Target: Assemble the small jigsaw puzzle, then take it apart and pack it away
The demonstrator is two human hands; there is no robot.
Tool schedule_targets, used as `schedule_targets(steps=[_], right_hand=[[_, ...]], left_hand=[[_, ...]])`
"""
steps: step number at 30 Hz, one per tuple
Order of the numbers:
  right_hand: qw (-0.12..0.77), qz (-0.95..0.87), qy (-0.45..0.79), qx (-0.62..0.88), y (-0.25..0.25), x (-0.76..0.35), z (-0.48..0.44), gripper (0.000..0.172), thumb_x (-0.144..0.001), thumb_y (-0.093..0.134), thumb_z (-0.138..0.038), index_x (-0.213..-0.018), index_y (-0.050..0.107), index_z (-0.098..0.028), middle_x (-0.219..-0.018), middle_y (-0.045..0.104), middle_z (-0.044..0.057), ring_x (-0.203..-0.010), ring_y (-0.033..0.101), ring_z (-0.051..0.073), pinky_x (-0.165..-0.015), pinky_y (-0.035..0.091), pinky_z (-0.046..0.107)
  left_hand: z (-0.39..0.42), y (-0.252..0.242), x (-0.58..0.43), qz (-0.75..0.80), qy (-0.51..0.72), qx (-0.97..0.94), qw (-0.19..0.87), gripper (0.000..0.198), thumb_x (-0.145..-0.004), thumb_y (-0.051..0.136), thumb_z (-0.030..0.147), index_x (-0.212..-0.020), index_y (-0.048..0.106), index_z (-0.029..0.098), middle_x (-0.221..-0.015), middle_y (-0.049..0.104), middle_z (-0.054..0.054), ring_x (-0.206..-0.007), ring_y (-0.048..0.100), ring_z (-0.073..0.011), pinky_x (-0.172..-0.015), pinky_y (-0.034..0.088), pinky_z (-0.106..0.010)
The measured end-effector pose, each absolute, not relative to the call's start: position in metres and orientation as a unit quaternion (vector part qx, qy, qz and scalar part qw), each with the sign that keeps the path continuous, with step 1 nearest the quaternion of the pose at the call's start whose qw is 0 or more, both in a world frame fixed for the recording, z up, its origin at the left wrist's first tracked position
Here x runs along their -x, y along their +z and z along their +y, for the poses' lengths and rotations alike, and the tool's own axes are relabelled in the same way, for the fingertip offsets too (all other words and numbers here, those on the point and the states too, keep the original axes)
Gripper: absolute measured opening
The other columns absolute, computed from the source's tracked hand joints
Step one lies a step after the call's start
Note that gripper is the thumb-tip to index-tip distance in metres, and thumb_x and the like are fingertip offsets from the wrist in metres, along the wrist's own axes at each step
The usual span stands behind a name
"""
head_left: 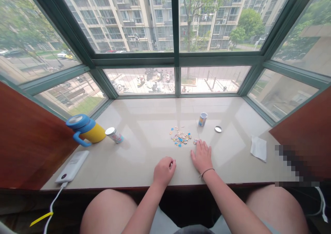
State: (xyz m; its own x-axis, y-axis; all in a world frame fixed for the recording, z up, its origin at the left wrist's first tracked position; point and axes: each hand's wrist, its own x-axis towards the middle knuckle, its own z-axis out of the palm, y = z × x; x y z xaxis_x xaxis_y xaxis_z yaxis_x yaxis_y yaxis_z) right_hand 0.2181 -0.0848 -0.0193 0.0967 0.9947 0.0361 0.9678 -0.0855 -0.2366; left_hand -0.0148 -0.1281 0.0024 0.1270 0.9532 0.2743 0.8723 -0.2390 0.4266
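Observation:
A pile of small jigsaw puzzle pieces [181,138], some blue and some pale, lies on the light sill in front of me. My right hand [203,155] rests flat to the right of the pile, fingers stretched out. Its fingertips reach a few more puzzle pieces [195,142] that sit apart from the pile. Closer to the front edge, my left hand [164,172] is curled closed on the sill; whatever may be inside its fingers is hidden. Beyond the pieces stands an open printed can [203,120], with a round metal lid [218,129] lying beside it.
On the left are a blue and yellow jug [90,132], a second printed can [114,135] with a white top, and a white power bank [72,166] with a cable. A white tissue [258,148] lies at the right. Windows enclose the sill [144,116].

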Motion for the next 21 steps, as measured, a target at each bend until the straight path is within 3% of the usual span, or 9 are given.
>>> schedule_targets(steps=[5, 8, 11, 21], right_hand=[[0.1, -0.669, 0.076, 0.732, -0.013, -0.217, -0.087, 0.066, -0.1, 0.032, -0.044, -0.16, 0.033, -0.017, -0.169, 0.023, 0.012, -0.157, 0.006, 0.035, -0.124, -0.004, 0.06], [0.103, -0.669, 0.075, 0.732, -0.013, -0.218, -0.087, 0.065, -0.1, 0.032, -0.042, -0.159, 0.035, -0.016, -0.167, 0.026, 0.012, -0.157, 0.009, 0.034, -0.124, -0.004, 0.059], [0.106, -0.671, 0.076, 0.73, -0.013, -0.218, -0.086, 0.065, -0.1, 0.032, -0.041, -0.16, 0.034, -0.016, -0.167, 0.027, 0.013, -0.156, 0.009, 0.034, -0.125, -0.004, 0.058], [0.123, -0.662, 0.059, 0.737, -0.019, -0.219, -0.086, 0.062, -0.099, 0.038, -0.043, -0.157, 0.04, -0.021, -0.164, 0.032, 0.014, -0.154, 0.016, 0.034, -0.124, -0.004, 0.059]], left_hand=[[-0.091, 0.006, -0.008, 0.559, 0.271, -0.782, 0.05, 0.019, -0.097, 0.052, 0.026, -0.106, 0.069, 0.023, -0.11, 0.07, -0.01, -0.107, 0.062, -0.0255, -0.093, 0.049, -0.04], [-0.078, 0.0, -0.016, 0.564, 0.253, -0.786, 0.026, 0.036, -0.096, 0.056, 0.027, -0.13, 0.063, 0.022, -0.135, 0.064, -0.013, -0.126, 0.055, -0.0298, -0.104, 0.046, -0.046], [-0.074, -0.006, -0.016, 0.567, 0.237, -0.788, 0.018, 0.045, -0.098, 0.055, 0.032, -0.142, 0.056, 0.023, -0.147, 0.057, -0.012, -0.135, 0.049, -0.0306, -0.11, 0.042, -0.047], [-0.076, -0.005, -0.015, 0.572, 0.222, -0.789, 0.03, 0.033, -0.099, 0.054, 0.034, -0.13, 0.066, 0.031, -0.141, 0.06, -0.008, -0.131, 0.05, -0.0299, -0.108, 0.041, -0.048]])
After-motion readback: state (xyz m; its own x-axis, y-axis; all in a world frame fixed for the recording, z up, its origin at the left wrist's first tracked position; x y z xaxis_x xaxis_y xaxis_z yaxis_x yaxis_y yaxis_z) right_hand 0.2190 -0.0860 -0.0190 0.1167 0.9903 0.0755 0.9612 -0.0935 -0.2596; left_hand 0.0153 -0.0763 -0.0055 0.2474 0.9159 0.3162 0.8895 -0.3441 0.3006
